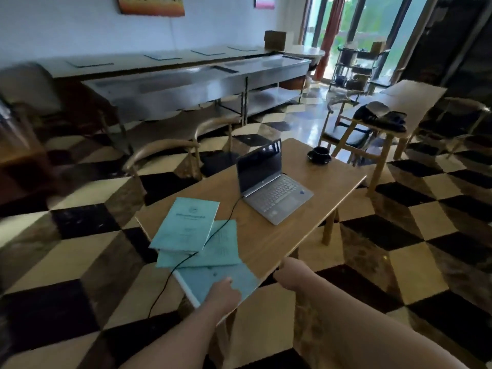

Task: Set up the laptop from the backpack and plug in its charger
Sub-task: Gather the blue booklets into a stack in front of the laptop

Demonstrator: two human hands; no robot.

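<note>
1. Wooden table [314,161] stands on a checkered floor [426,222], with a silver laptop [271,187] open on it, its screen dark and tilted back.
2. A black charger cable [213,235] runs from the laptop's left side, crosses the booklets and drops over the table's near edge to the floor.
3. Three pale blue booklets [186,225] lie overlapping at the near left end of the table; the nearest one hangs partly over the edge.
4. The left hand [222,294] rests on the nearest booklet; it looks as if the fingers are curled on its near edge, but blur makes the grip hard to read.
5. The right hand [291,272] grips the table's near edge, fingers curled under it, apart from the left hand.
6. A black cup on a saucer [319,154] sits at the far right end of the table, well apart from the laptop.
7. A dark backpack [380,117] lies on another table behind, to the right.
</note>
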